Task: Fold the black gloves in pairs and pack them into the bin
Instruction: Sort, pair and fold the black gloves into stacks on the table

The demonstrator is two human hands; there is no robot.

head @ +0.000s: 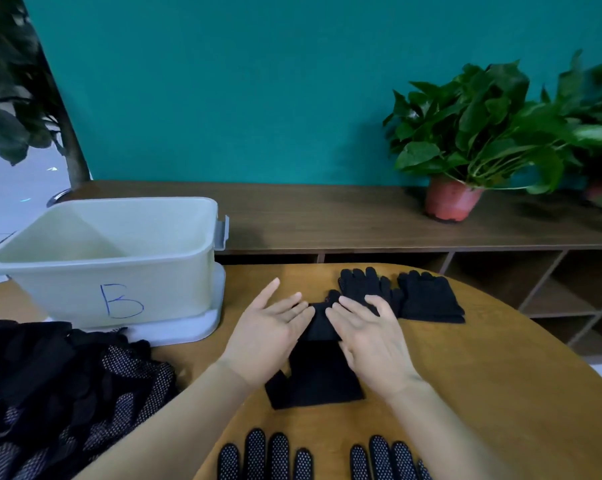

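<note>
A black glove pair lies flat in the middle of the wooden table. My left hand and my right hand press on it from either side with straight fingers. Behind them a folded glove pair and another black glove lie on the table. Two dotted gloves lie palm up at the near edge. The pale green bin, marked B, stands at the left and looks empty.
A heap of black dotted gloves fills the near left. The bin stands on its white lid. A dark wooden shelf behind the table carries potted plants.
</note>
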